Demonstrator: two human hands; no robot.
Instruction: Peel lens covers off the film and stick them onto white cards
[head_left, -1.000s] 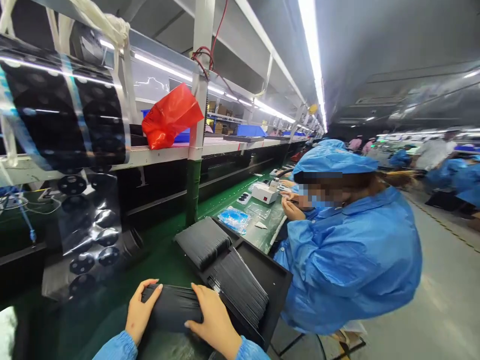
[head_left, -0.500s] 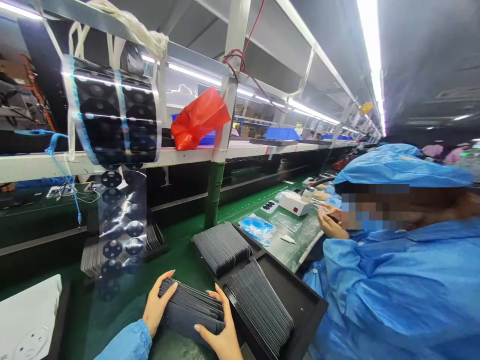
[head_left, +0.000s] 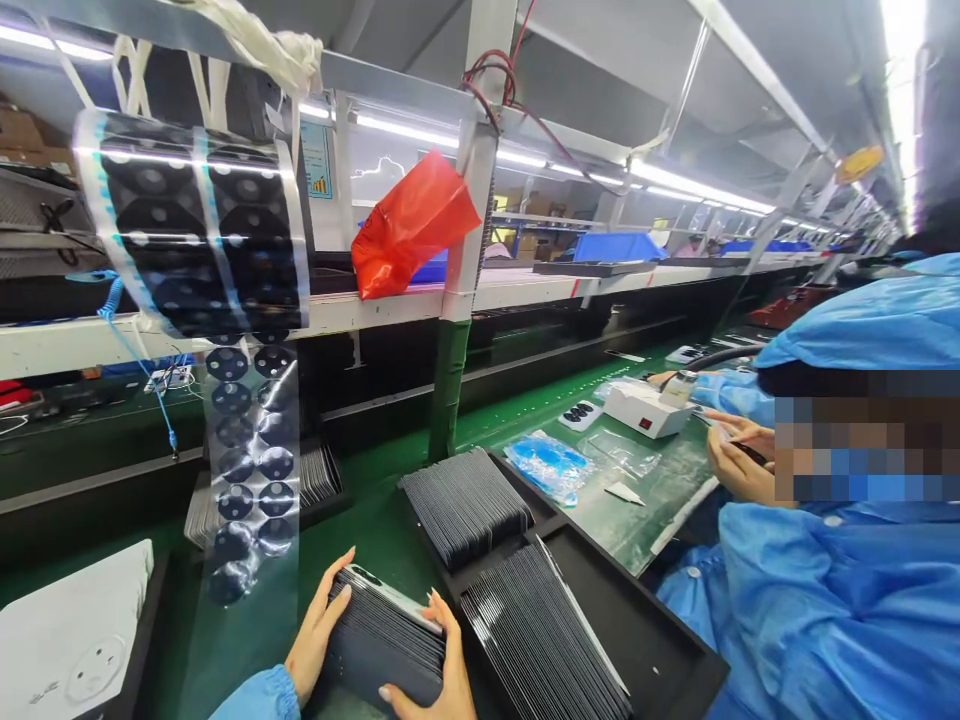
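Note:
Between my two hands is a stack of thin dark panels [head_left: 386, 640], held low in front of me over the green bench. My left hand [head_left: 321, 625] wraps the stack's left end, thumb at the upper edge. Round the right end closes my right hand [head_left: 439, 665], with its thumb on the near face. The farthest panel in the stack shows a pale, shiny edge. Just to the right, a black tray [head_left: 637, 610] holds two rows of similar panels, a far row [head_left: 469, 505] and a near row [head_left: 547, 635].
A roll of film with round black stickers [head_left: 202, 230] hangs at left, its strip [head_left: 251, 480] trailing to the bench. White panels [head_left: 79, 630] lie at lower left. A green-wrapped post [head_left: 450, 390] stands ahead. At right sits a co-worker in blue [head_left: 840, 590].
The stack in my hands looks more evenly squared than before, and a pale panel edge now shows at its far side. My view has shifted slightly.

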